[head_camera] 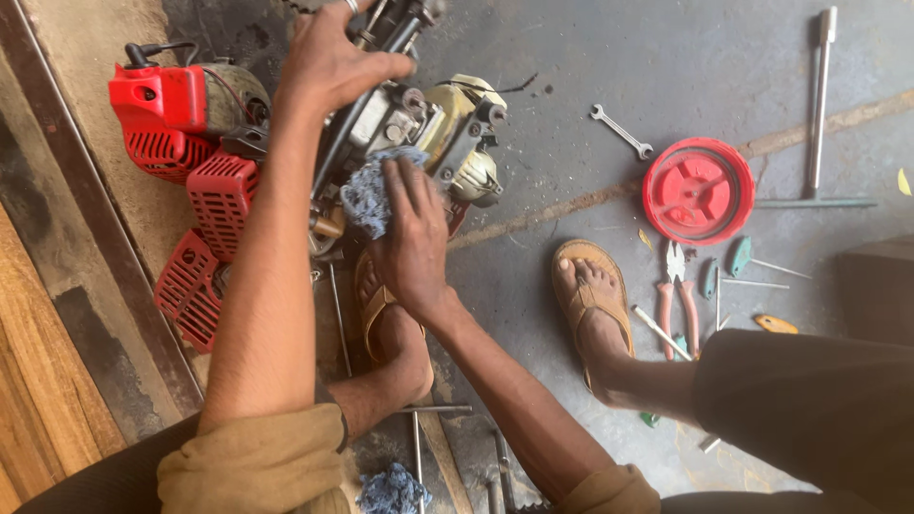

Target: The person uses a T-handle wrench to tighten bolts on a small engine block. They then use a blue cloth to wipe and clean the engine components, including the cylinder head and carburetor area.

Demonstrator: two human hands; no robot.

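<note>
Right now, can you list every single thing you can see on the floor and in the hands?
Small engine: one, grey and cream, top middle, under both hands.
Rag: one, blue-grey, pressed on the engine by the right hand.
Second rag: one, blue-grey, bottom edge.
Engine covers: several pieces, red, slotted, left of the engine.
Round lid: one, red, on the floor at right.
Spanner: one, silver, above the lid.
T-shaped bar: one, grey, top right.
Pliers: one, pink handles, below the lid.
Screwdrivers: several, teal and yellow handles, right.
Sandals: two, tan, on the feet.
Left hand: on the engine top.
Right hand: on the rag.
</note>
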